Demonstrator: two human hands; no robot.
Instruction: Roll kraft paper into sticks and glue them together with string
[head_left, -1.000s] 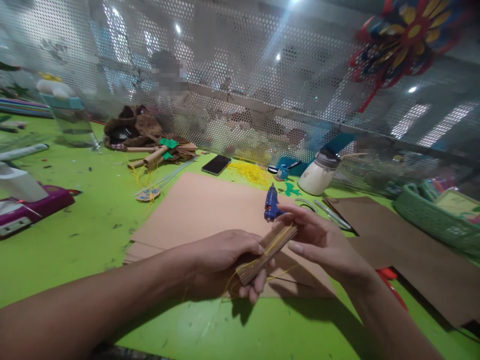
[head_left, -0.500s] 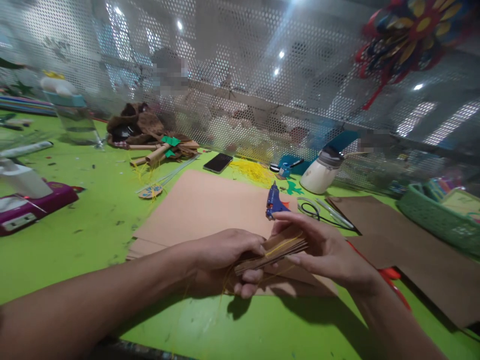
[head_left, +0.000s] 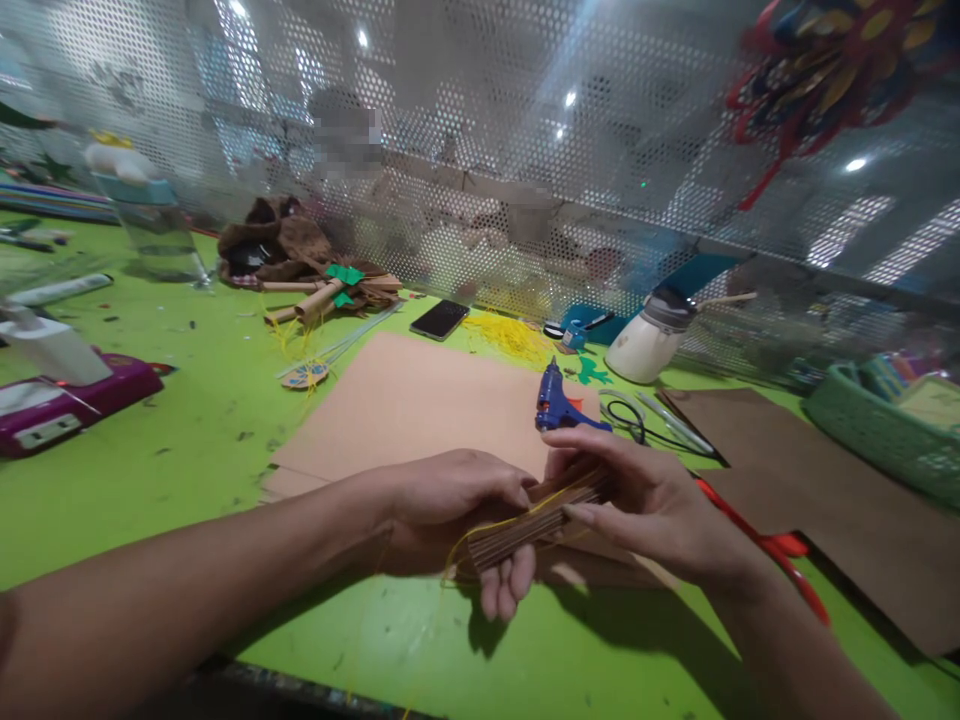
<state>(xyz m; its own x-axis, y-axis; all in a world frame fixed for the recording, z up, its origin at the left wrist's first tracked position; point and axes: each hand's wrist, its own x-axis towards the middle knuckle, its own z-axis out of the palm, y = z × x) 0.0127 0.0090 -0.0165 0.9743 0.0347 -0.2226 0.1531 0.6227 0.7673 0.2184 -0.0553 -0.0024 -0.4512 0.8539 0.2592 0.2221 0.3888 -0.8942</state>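
A stack of narrow brown paper strips (head_left: 517, 534) lies tilted between my two hands, its layered edges facing me. My left hand (head_left: 457, 500) holds the near end, thumb on top and fingers underneath. At the far end, my right hand (head_left: 637, 495) grips the stack between thumb and fingers. Along the top of the strips runs a yellow strand (head_left: 517, 520), which loops off the near end and hangs toward the table edge. Beneath the hands are large sheets of tan paper (head_left: 420, 400). A blue glue gun (head_left: 553, 400) rests just beyond my right hand.
Red-handled scissors (head_left: 784, 545) and dark brown sheets (head_left: 810, 470) lie at the right, near a green basket (head_left: 877, 430). Behind are a phone (head_left: 439, 320), yellow shreds (head_left: 506, 335) and a white jar (head_left: 645, 340). A purple power strip (head_left: 82, 400) sits at the left.
The stack has rolled so its layered edges face me more. My left fingers have straightened beneath it. Both hands stay in about the same place.
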